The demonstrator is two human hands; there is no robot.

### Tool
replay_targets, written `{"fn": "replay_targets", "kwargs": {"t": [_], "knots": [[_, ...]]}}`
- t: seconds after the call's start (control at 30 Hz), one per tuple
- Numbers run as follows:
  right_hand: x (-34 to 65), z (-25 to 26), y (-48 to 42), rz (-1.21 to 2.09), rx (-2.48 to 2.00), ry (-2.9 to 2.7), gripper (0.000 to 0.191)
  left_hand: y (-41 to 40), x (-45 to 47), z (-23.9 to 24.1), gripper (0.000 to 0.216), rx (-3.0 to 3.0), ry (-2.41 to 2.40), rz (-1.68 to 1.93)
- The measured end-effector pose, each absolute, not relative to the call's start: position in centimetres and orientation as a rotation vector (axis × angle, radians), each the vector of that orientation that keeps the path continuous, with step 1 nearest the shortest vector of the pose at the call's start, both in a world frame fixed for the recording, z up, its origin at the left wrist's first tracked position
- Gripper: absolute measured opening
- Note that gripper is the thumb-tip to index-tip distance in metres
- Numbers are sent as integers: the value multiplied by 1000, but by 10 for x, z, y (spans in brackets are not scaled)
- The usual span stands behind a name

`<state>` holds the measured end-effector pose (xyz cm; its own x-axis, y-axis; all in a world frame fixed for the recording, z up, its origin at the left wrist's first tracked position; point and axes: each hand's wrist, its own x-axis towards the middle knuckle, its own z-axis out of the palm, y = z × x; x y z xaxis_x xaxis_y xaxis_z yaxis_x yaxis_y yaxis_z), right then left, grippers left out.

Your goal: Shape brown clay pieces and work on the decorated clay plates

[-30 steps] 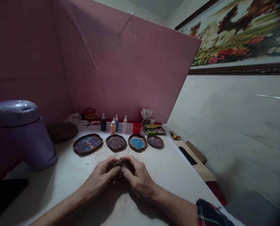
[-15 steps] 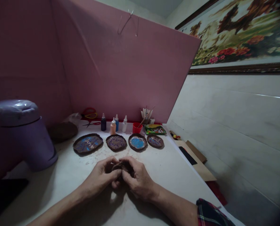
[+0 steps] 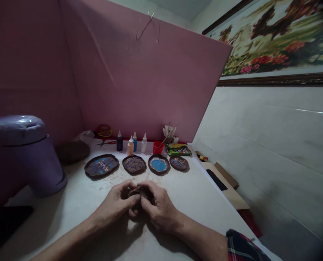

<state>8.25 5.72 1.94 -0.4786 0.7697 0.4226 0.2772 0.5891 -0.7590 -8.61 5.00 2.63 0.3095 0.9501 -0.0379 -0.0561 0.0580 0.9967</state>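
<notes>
Between my two hands, just above the near part of the white table (image 3: 196,203), is a small piece of dark brown clay (image 3: 135,191). My left hand (image 3: 120,199) grips its left side, thumb across the near face. From the right, my right hand (image 3: 158,204) pinches the same clay with thumb and curled fingers. Much of the piece is hidden behind the fingers. Beyond the hands stand painted clay dishes in a row: a large oval dish (image 3: 101,166), a purple-flecked dish (image 3: 134,165), a blue-centred dish (image 3: 158,165) and a small dish (image 3: 179,163).
Paint bottles (image 3: 130,146), a red cup (image 3: 158,147) with a brush and a green box (image 3: 179,149) stand at the back. Scissors (image 3: 105,143) lie left of them. A purple bin (image 3: 33,163) and a clay lump (image 3: 72,151) are at the left. A pink board (image 3: 150,79) rises behind.
Both hands stay in nearly the same place, still pinching the clay. Only slight shifts of the fingers and of the clay between them show.
</notes>
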Motion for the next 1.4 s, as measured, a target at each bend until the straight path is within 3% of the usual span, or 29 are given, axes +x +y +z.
{"fn": "replay_targets", "kwargs": {"t": [1.4], "knots": [[82,27,56,1083,-911,-1871,24,51,-88,18,29,1364,861,966]]}}
